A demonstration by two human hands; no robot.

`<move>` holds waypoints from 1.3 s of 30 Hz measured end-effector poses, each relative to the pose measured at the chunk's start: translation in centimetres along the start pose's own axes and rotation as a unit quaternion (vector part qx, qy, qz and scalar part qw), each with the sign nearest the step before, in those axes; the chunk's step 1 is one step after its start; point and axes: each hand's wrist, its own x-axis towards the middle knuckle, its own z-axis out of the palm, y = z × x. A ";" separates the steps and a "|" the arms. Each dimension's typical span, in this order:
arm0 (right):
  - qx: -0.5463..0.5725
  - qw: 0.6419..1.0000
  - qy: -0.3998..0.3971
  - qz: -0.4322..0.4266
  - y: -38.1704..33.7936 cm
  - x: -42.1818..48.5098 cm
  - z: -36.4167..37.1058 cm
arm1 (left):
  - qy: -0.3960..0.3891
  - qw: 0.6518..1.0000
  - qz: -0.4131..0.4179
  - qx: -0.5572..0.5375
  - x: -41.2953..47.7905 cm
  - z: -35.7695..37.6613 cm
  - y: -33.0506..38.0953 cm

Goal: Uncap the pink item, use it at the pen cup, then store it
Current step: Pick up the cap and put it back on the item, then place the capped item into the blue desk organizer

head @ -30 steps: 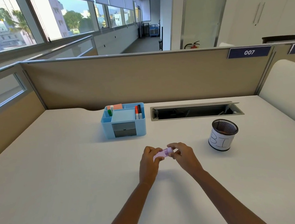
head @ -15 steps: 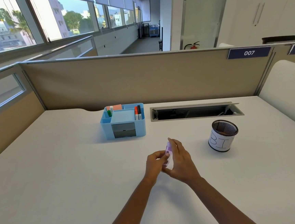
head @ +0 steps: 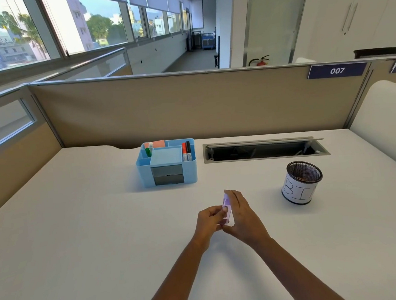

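Both hands meet low in the middle of the frame, above the white desk (head: 80, 243): the right hand (head: 244, 216) wraps its fingers around the pink item (head: 228, 208) from the right side, and the left hand (head: 209, 220) pinches the same item from the left with thumb and fingertips. Behind them, a beige partition (head: 188, 105) crosses the centre of the frame, with a dark blue plate marked 007 (head: 336, 70) at its upper right. A long cable slot (head: 264, 150) is cut into the desk right of centre, its flap raised. Left of the slot stands a blue desk organiser (head: 167, 163) with grey drawers in front, holding a red marker (head: 184, 152) and a black marker (head: 188, 150) at its right side and a green marker (head: 148, 151) at its left. At centre right stands the black mesh pen cup (head: 301, 182), wrapped in a white label with hand-drawn letters. The pink item is held nearly upright, off the desk, well apart from the cup; whether its cap is on I cannot tell.
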 end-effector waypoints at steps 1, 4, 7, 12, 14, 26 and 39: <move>0.021 1.000 -0.006 0.009 -0.1 0.0 0.0 | 0.000 1.000 -0.006 -0.002 0.0 -0.1 -0.1; 0.108 0.993 -0.016 0.040 -0.6 0.1 -0.1 | -0.001 0.999 -0.036 -0.018 -0.1 -0.2 -0.5; 0.154 0.985 -0.021 0.072 -0.9 0.1 0.1 | 0.002 0.994 -0.073 -0.080 -0.1 -0.1 -0.9; 0.160 0.981 0.029 0.107 -0.9 0.1 0.8 | -0.016 0.982 -0.115 -0.147 -0.4 0.0 -0.7; 0.135 0.984 0.044 0.107 -0.8 0.1 1.0 | -0.027 0.983 -0.119 -0.138 -0.5 0.0 -0.8; -0.021 0.998 -0.016 0.056 -1.8 3.2 1.3 | 0.108 0.933 0.026 0.342 0.0 -3.1 -1.1; -0.050 0.998 0.041 -0.026 -7.3 13.2 0.4 | 0.116 0.749 0.105 0.643 2.7 -8.0 -2.0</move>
